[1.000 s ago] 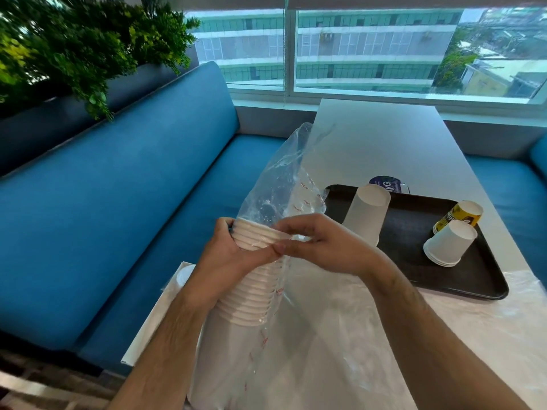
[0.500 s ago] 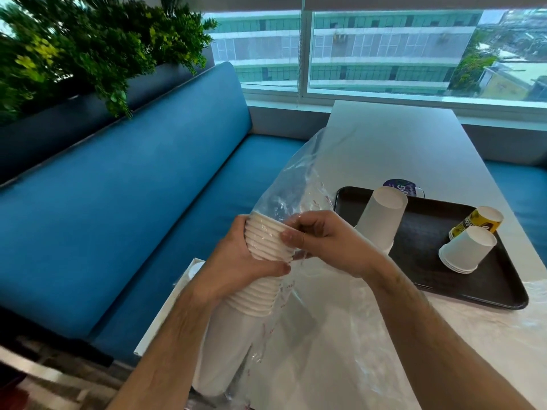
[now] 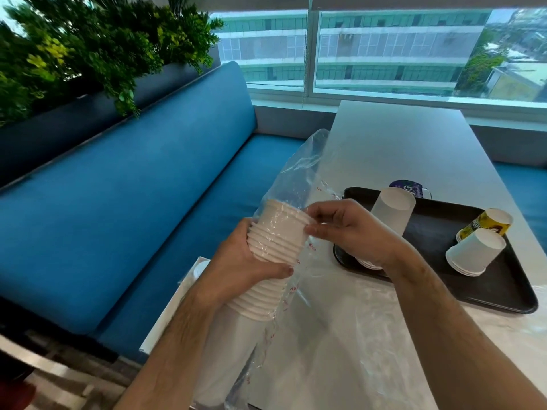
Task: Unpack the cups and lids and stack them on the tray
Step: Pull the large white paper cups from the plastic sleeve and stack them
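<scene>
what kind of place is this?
Probably a café or office break area, upper floor. Blue bench along a white table booth-style, a serving tray of paper cups, and a window looking onto a building opposite.

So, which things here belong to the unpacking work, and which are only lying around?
For the job:
- cup stack, gripped by left hand
- plastic bag, pinched by right hand
- tray
- white cups on it

Lying about:
- yellow cup
- purple packet
- sofa
- plant
</scene>
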